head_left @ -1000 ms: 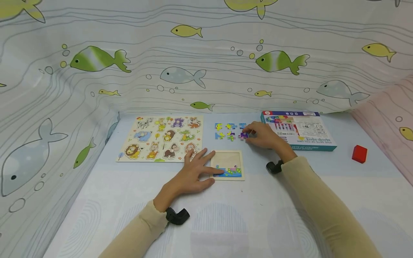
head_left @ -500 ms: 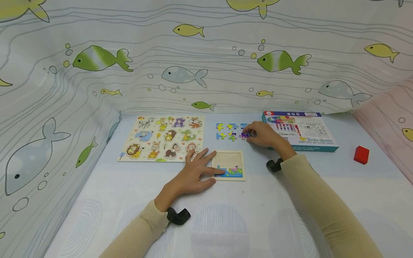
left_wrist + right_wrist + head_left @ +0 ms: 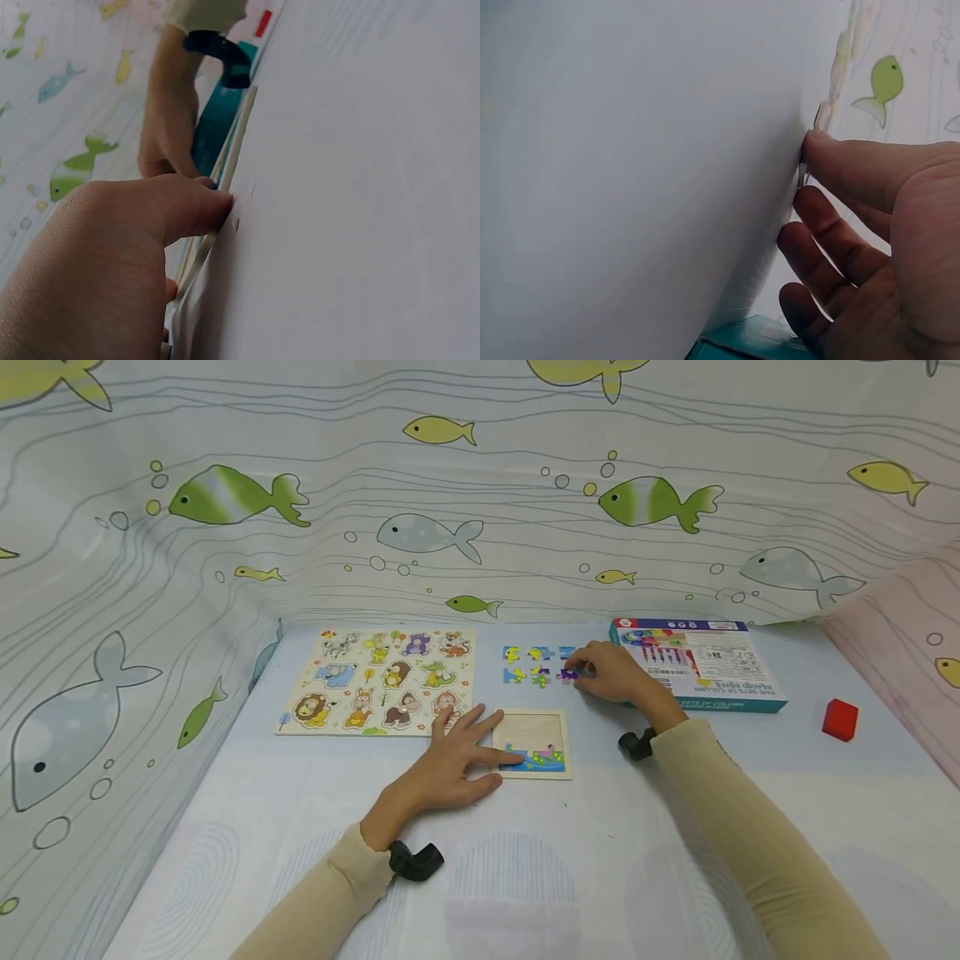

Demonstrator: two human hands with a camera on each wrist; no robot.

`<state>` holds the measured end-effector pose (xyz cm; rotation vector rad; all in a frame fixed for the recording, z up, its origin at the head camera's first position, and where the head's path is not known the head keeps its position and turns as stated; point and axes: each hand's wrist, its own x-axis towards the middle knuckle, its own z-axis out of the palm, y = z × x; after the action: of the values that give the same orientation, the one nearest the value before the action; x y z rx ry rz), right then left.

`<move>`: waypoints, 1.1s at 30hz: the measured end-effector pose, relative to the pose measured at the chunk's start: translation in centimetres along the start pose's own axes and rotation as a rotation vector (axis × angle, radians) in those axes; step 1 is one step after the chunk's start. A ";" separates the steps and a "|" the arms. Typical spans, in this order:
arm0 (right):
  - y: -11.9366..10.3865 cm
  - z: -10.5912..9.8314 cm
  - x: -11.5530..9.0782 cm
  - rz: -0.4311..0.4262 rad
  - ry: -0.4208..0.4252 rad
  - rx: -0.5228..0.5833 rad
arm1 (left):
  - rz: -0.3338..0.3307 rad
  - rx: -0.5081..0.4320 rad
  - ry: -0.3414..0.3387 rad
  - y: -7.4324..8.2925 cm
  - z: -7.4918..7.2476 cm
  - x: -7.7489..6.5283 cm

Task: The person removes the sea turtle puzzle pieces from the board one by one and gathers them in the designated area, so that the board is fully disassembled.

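Observation:
My left hand (image 3: 450, 768) lies with fingers spread over the left side of a small wooden puzzle tray (image 3: 567, 727). One fingertip rests on the joined blue and green pieces (image 3: 543, 762) along the tray's near side; in the left wrist view the thumb of the left hand (image 3: 135, 217) is at the tray's edge. Behind the tray, several loose jigsaw pieces (image 3: 512, 676) lie in two rows. At their right end my right hand (image 3: 611, 672) pinches a purple puzzle piece (image 3: 566, 676), partly hidden by the fingers. The right wrist view shows the right hand's thumb and fingertips (image 3: 821, 142) close over the table.
A wooden animal puzzle board (image 3: 348, 681) lies at the left, its near right corner under the left fingers. Behind the right hand is a flat teal-edged box (image 3: 712, 664). Farther right sits a red block (image 3: 840, 720). A fish-patterned cloth (image 3: 525, 552) rises behind the table.
Both hands stay nearly in place, the right at the purple piece and the left on the tray. The head view shifts slightly.

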<state>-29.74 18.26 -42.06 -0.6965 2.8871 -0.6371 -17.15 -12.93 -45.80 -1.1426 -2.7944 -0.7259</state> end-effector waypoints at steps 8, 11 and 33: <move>0.3 0.1 0.1 0.008 0.013 -0.005 | 0.006 -0.008 0.009 0.0 0.1 0.1; 0.3 0.0 0.1 0.026 0.009 0.008 | 0.005 -0.010 0.008 0.0 0.1 0.1; -2.5 1.1 -2.6 -0.135 0.050 0.280 | 0.008 0.004 -0.006 0.3 -0.1 0.2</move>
<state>-26.14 17.03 -41.96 -0.8473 2.7303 -1.0646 -17.10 -12.70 -45.60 -1.1571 -2.7931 -0.7165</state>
